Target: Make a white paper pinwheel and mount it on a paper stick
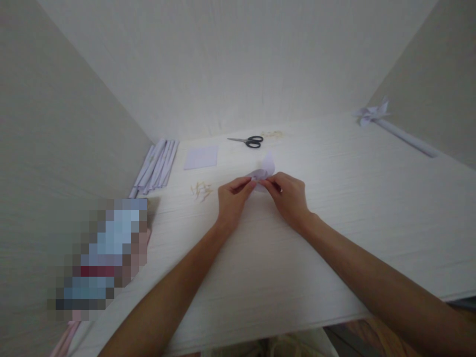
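Observation:
My left hand point(235, 193) and my right hand point(285, 194) meet over the middle of the table. Between their fingertips they pinch a piece of pale lilac paper point(268, 162), bent inward with one corner standing up at the back. Thumbs and forefingers of both hands are closed on it near its centre. Whatever small part may sit between the fingers is hidden. Beyond the hands lie scissors point(250, 142) with black handles, blades pointing left. A small heap of thin, tan-coloured pieces point(202, 190) is just left of my left hand.
Flat lilac paper point(201, 157) lies at the back left, beside several rolled paper sticks point(158, 163). More small tan pieces point(273, 134) lie behind the scissors. A paper pinwheel point(373, 113) on a paper stick rests at the far right. A blurred-out object point(111, 248) stands at the left edge. Walls enclose three sides.

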### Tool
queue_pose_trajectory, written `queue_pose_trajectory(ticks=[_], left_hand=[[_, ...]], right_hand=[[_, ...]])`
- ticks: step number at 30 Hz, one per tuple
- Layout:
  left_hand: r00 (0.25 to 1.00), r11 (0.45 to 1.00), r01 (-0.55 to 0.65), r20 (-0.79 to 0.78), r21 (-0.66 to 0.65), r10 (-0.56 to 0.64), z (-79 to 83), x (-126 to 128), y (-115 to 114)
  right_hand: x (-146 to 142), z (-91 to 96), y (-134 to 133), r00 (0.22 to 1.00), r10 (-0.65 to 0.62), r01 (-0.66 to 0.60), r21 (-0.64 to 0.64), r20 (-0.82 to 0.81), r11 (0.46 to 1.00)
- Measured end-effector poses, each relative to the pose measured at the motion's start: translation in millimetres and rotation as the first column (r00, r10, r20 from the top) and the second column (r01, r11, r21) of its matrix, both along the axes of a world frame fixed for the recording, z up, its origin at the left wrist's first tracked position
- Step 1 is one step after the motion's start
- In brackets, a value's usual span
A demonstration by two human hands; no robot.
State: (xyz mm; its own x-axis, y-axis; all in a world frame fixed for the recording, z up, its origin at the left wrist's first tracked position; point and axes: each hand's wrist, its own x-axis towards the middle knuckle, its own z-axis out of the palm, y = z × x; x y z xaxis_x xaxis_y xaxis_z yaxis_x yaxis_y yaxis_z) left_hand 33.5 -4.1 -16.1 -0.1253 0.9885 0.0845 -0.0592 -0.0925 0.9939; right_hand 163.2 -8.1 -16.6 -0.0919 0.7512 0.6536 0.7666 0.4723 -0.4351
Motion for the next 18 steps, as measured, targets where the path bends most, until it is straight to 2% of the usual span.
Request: queue_pose_trajectory(ticks=[6, 11, 15, 18], left_hand=[[0.998, 0.997, 0.064, 0.023, -0.037, -0.063, -2.4, -0.1, 0.4], [0.995, 0.993, 0.068, 0.076, -0.094, -0.061, -4.8, 0.8, 1.6], [0.994, 0.993, 0.045, 0.1, -0.113, -0.034, -7.7, 0.4, 3.3], [0.992, 0.993, 0.05, 0.117, -0.107, -0.037, -9.1, 0.0, 4.4]], right_hand=[[0.8, 1.6, 0.7, 0.975, -0.122, 0.13, -0.034, 0.186, 0.991], [-2.7, 2.2, 0.7, 0.945, -0.187, 0.206, -0.046, 0.269, 0.977], [-3.8, 3.9, 0.5, 0.943, -0.153, 0.18, -0.067, 0.295, 0.981], [-2.0, 4.5, 0.8, 0.969, -0.094, 0.11, -0.058, 0.229, 0.992]])
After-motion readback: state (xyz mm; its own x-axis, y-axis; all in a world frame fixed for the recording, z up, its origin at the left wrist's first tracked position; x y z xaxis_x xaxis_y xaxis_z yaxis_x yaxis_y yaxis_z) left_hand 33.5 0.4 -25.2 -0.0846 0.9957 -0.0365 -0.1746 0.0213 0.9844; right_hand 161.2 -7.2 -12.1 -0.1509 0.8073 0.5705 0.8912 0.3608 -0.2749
